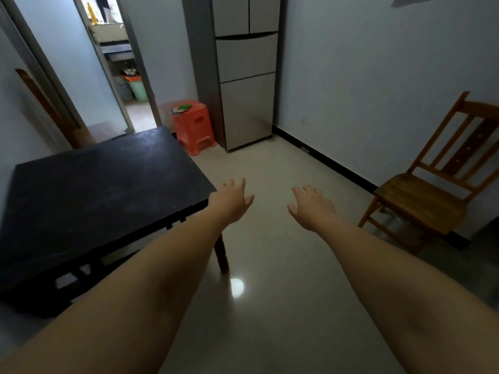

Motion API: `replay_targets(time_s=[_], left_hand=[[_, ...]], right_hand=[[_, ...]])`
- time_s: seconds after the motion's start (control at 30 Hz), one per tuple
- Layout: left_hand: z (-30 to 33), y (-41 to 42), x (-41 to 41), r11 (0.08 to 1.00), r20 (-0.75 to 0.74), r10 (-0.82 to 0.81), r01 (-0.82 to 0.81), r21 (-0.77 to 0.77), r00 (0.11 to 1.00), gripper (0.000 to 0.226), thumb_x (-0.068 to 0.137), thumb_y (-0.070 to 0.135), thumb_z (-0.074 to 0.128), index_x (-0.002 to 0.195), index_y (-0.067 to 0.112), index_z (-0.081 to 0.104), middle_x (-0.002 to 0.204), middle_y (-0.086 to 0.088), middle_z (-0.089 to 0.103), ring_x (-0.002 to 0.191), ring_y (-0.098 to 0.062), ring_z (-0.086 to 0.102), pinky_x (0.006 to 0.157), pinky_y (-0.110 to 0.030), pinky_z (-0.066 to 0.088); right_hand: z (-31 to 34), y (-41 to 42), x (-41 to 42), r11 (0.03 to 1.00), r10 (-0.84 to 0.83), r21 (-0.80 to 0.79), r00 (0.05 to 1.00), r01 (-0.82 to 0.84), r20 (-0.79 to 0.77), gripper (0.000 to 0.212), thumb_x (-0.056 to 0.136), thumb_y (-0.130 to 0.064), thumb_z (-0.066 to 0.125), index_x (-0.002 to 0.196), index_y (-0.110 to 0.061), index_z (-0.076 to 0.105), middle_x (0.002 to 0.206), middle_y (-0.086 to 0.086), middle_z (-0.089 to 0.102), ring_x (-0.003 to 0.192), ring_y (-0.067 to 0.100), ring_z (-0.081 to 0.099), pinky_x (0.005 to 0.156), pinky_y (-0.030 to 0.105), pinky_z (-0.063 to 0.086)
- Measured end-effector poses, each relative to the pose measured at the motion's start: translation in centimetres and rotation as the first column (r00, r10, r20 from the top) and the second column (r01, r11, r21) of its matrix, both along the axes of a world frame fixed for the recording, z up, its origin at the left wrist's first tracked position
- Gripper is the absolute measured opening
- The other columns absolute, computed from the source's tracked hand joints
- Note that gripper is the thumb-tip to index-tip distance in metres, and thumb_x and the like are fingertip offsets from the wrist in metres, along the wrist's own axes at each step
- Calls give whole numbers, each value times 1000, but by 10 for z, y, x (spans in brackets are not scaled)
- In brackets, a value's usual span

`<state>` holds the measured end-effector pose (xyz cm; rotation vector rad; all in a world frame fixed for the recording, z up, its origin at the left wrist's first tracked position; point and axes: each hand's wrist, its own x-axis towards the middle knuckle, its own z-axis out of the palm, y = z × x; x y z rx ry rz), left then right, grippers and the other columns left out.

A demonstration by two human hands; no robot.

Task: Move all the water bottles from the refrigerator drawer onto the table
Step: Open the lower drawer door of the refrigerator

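Left hand [231, 202]: fingers spread and relaxed, holding nothing; hangs in the air just past the desk's near right corner, over the floor.
Right hand [313, 207]: fingers loosely spread, palm down, holding nothing; level with the left hand, a gap of bare floor between them.
Arms: both bare forearms stretched forward from the bottom corners of the view toward the fridge.
Fridge [247, 74]: stands at the far wall, tall, pale panels; two upper doors, a drawer front below them, a larger one under that. All fronts closed.
Bottles: none in view; the fridge's inside cannot be seen.
Desk [89, 201]: dark top, left of centre; its far right corner comes close to the stool.
Stool [194, 126]: orange plastic, against the fridge's left side, small green and white items on top, too blurred to name.
Chair [432, 190]: wooden, slatted back, by the right wall, well apart from the fridge.
Floor [270, 279]: pale glossy tile with a bright light spot beside the desk's near leg; open strip runs between desk and chair to the fridge.
Doorway [118, 63]: far left, open onto another room with bins and a yellow object.
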<state>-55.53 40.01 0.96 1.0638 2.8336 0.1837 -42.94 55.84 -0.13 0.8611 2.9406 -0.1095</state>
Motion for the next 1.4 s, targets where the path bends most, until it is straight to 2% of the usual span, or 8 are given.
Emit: replay_targets(time_s=[0.3,0.6,0.7,0.9,1.13,1.4], left_hand=[[-17,115,-116,999,51,-29,31,-26,998,58,98,49,34,146,19,26,141,-13,41,127,-32,43,95,-47,45],[3,270,-252,996,6,87,-88,6,996,54,98,48,36,141,15,35,136,-15,44,125,-33,43,96,-45,44],[9,310,-286,996,1,88,-88,3,996,55,97,49,36,142,16,33,137,-13,44,126,-32,43,97,-46,45],[2,371,-374,994,9,106,-105,-14,994,53,96,49,37,138,17,38,134,-12,45,123,-31,45,95,-46,46],[-10,436,-521,992,-7,127,-127,-10,992,52,96,50,37,136,16,38,133,-13,45,123,-32,45,93,-45,45],[24,501,-692,992,-53,125,-126,-8,991,54,98,49,34,141,16,34,135,-14,43,123,-33,44,92,-46,43]], right_hand=[[-10,117,-120,1000,-3,-22,1000,3,20,52,99,-41,37,146,-20,28,146,12,34,131,31,35,96,45,41],[7,289,-268,995,98,31,995,-97,-13,52,97,-41,39,143,-17,32,143,13,38,127,32,39,98,45,43],[14,329,-303,995,87,41,996,-87,-11,51,98,-41,39,143,-18,32,143,11,38,128,31,38,95,44,41],[6,389,-392,990,137,19,990,-137,14,50,98,-40,40,141,-15,35,141,15,40,127,32,40,100,43,40],[3,458,-532,990,141,27,990,-141,0,51,99,-40,39,144,-15,32,145,15,35,131,32,37,100,43,38],[18,528,-708,991,116,-56,990,-121,-78,54,99,-40,39,146,-17,27,148,15,31,133,36,32,106,49,37]])
